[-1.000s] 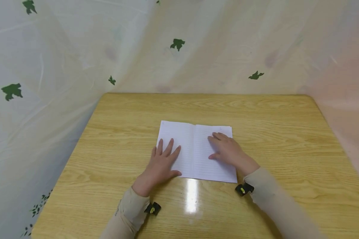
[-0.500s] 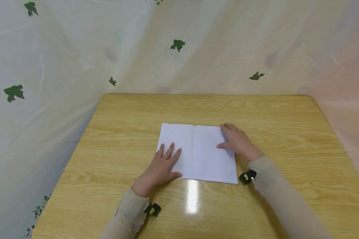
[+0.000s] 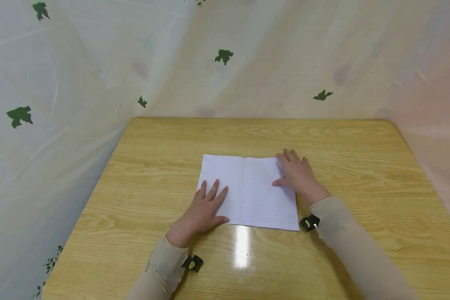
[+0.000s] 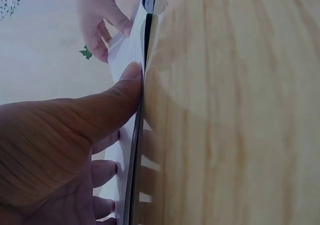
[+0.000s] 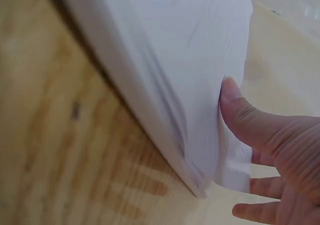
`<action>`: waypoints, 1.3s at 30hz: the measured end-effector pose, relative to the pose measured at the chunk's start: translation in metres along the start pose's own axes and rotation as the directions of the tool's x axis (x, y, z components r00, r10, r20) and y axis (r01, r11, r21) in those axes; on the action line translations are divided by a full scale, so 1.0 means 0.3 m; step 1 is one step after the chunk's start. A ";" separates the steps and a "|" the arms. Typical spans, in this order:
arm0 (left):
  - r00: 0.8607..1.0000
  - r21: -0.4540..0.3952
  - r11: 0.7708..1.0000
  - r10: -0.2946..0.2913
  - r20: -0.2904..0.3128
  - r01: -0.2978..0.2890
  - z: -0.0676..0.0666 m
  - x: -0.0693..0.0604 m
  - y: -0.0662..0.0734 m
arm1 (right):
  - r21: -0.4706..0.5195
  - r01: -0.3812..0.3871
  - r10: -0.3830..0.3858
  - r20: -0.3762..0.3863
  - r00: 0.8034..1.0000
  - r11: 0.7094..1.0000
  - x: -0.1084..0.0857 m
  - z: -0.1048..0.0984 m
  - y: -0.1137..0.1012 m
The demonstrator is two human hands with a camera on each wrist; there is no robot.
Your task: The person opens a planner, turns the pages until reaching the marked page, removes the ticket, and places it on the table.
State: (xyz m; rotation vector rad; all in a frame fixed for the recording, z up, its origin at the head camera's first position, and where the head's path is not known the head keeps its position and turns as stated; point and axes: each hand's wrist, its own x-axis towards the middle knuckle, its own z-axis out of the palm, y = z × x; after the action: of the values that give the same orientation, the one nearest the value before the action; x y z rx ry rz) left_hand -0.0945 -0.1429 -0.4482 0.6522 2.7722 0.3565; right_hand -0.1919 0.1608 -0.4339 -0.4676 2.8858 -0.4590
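An open notebook (image 3: 262, 204) with lined white pages lies on the wooden table, its fold running away from me. My left hand (image 3: 201, 211) rests on the left page with fingers spread, its thumb (image 4: 117, 102) along the near edge. At the far right corner, my right hand (image 3: 299, 174) pinches a page (image 5: 200, 130). In the right wrist view the thumb (image 5: 245, 110) presses one face of that page, and fingers (image 5: 267, 186) reach behind its edge. The page corner stands slightly raised and bent there. Fingertips behind the paper are partly hidden.
The wooden table (image 3: 153, 146) extends around the notebook on all sides. Behind it hangs a pale curtain (image 3: 270, 50) with green bird and leaf prints. A black wrist device (image 3: 192, 263) sits by the left cuff, another (image 3: 309, 223) by the right.
My right hand has slid from the middle of the right page to its far right corner, and its fingers now reach round the edge. The left hand stays in place.
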 end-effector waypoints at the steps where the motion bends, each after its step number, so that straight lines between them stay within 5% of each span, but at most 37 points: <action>1: 1.000 0.003 1.000 0.000 0.001 0.000 0.000 0.000 -0.001 | -0.031 0.004 -0.005 -0.030 1.000 1.000 -0.004 -0.001 -0.005; 7: 1.000 0.018 1.000 0.003 -0.001 -0.003 -0.001 0.002 -0.003 | -0.081 -0.007 -0.008 -0.188 0.982 0.997 -0.032 -0.002 -0.057; 14: 1.000 0.019 1.000 0.014 -0.013 -0.014 0.000 0.004 -0.008 | 0.190 -0.121 0.166 -0.244 0.955 0.974 -0.055 0.004 -0.093; 18: 0.999 0.015 1.000 0.026 -0.023 -0.026 -0.002 0.005 -0.009 | 0.310 -0.102 0.185 -0.252 0.950 0.945 -0.089 0.003 -0.113; 21: 0.999 0.012 1.000 0.029 -0.023 -0.028 -0.004 0.006 -0.010 | 0.362 -0.047 0.139 -0.232 0.963 0.931 -0.118 0.010 -0.135; 27: 0.999 -0.040 0.999 0.016 -0.040 -0.018 -0.010 0.007 -0.007 | 0.305 0.112 -0.078 -0.121 0.990 0.946 -0.165 0.040 -0.197; 32: 0.997 -0.113 0.994 -0.017 -0.073 0.008 -0.009 0.014 -0.004 | 0.309 0.161 -0.167 -0.008 0.986 0.937 -0.193 0.077 -0.252; 39: 0.991 -0.212 0.977 -0.024 -0.131 -0.005 -0.007 0.014 0.002 | 0.283 0.256 -0.266 -0.006 0.964 0.924 -0.199 0.121 -0.305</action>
State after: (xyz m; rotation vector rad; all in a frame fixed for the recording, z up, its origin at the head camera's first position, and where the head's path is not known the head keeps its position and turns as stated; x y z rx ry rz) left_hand -0.0987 -0.1409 -0.4469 0.5817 2.8053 0.7068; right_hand -0.1025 0.0882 -0.4301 -0.8043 2.6734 -0.8797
